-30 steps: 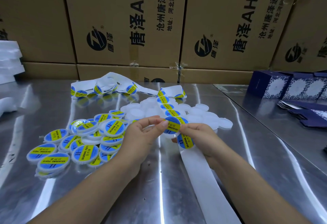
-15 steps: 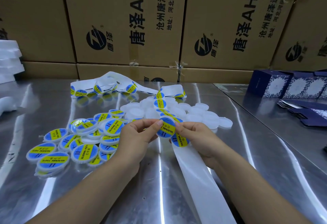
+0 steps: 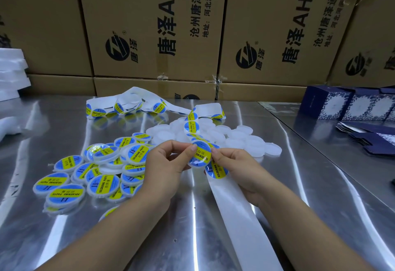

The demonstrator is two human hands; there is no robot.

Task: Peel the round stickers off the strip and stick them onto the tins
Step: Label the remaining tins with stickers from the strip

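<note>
Cardboard cartons wall off the far edge of the steel table, well beyond both hands. To the left of the left hand lies the heap of labelled tins; past the fingertips sits the pile of bare white tins, untouched. The backing strip runs under the right hand toward the body — probably kept taut so labels lift cleanly. Both hands pinch one round sticker by opposite edges, held above the table, seemingly peeled or nearly so; whether a tin sits behind it is hidden. The next sticker rests just below — it could catch.
</note>
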